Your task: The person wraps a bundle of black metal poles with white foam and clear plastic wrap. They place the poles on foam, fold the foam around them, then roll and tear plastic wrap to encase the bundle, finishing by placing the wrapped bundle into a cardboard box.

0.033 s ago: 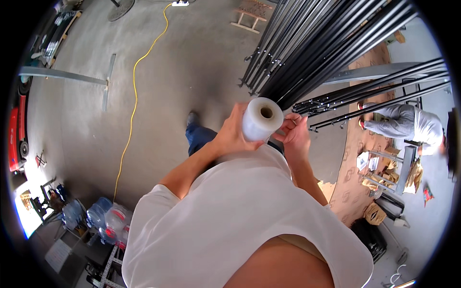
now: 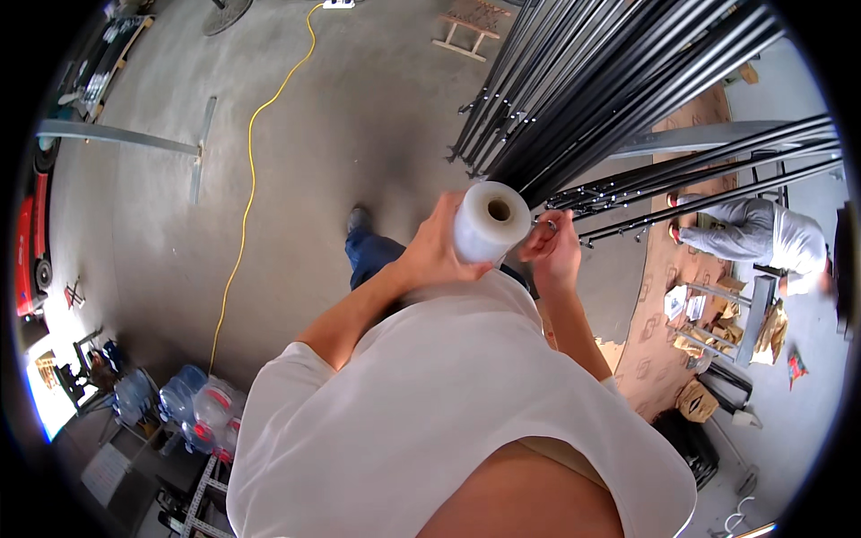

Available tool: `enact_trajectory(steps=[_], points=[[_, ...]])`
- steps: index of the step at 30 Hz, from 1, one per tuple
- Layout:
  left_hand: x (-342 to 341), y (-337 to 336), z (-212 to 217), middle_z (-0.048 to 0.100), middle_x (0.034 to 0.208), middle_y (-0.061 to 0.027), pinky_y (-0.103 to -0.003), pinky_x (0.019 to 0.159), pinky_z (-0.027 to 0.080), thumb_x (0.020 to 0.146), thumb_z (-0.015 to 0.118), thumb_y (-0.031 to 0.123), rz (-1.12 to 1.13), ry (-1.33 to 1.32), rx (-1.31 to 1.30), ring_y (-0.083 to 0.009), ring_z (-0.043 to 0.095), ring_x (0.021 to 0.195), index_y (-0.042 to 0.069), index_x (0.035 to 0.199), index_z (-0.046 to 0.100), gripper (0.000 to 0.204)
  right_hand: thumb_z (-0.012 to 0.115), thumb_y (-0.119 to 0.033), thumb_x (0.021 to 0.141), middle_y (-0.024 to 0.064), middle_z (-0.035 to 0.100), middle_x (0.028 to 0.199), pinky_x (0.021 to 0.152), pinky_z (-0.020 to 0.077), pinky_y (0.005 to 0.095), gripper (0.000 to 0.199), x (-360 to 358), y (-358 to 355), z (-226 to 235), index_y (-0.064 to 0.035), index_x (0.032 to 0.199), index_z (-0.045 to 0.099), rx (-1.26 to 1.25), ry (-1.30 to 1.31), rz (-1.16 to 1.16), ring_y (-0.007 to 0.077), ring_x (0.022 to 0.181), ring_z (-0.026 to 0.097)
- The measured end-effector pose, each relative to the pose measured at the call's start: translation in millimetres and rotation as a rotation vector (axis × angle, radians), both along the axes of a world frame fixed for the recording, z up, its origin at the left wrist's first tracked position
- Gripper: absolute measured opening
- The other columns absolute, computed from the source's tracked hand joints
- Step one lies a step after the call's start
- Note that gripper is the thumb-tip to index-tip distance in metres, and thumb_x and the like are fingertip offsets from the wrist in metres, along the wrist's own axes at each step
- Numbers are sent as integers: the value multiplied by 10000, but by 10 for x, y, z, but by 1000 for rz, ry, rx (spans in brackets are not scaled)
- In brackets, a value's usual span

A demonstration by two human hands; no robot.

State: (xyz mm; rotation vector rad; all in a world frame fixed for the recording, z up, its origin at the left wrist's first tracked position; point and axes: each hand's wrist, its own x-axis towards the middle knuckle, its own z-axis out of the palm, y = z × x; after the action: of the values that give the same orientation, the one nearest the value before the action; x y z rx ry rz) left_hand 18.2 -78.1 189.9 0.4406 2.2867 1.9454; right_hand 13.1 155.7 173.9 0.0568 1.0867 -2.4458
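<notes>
A roll of clear stretch film point(image 2: 475, 235) stands roughly upright in front of my body, its hollow core facing up. My left hand point(image 2: 435, 251) is wrapped round its left side, with the thumb low on the front. Close by the roll's right side is my right hand point(image 2: 553, 249), fingers curled in and pressed together. Whether a film edge is between those fingers is too small to tell. Just beyond the roll, a bundle of long black poles point(image 2: 583, 134) runs away to the far right.
More black poles point(image 2: 708, 175) with small fittings lie to the right, over a grey metal bar point(image 2: 700, 136). Another person point(image 2: 776, 229) bends at the far right near cardboard pieces. A yellow cord point(image 2: 251, 170) crosses the floor. Large water bottles point(image 2: 215, 408) stand lower left.
The fingers of my right hand have curled in tighter beside the roll. My left hand keeps its hold, and the roll has barely shifted.
</notes>
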Motion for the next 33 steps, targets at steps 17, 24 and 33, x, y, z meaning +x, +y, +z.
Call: enact_trajectory(steps=[17,24,33], points=[[10,-135,-140,516,1017,-136,-348,824,436,560,795,244,505,-48,96,-202,530,929,-8,1116,347,757,293,-605,856,82,530,672,793,386,314,635,-1065,-605,176,-42,664,514,148,189,653,191,756,514],[-966,-80,-526,564,953,-130,-301,779,446,558,762,223,228,-259,281,-179,551,876,-25,1098,441,675,444,-408,849,167,593,763,749,440,365,365,-1007,-597,8,-55,815,532,31,16,298,281,728,577],[-1164,245,-623,527,883,-45,-205,621,427,630,691,211,-136,-465,351,-85,518,705,25,1136,395,615,370,-396,883,157,607,968,808,472,315,491,-791,-451,47,33,1062,527,2,80,128,249,868,596]])
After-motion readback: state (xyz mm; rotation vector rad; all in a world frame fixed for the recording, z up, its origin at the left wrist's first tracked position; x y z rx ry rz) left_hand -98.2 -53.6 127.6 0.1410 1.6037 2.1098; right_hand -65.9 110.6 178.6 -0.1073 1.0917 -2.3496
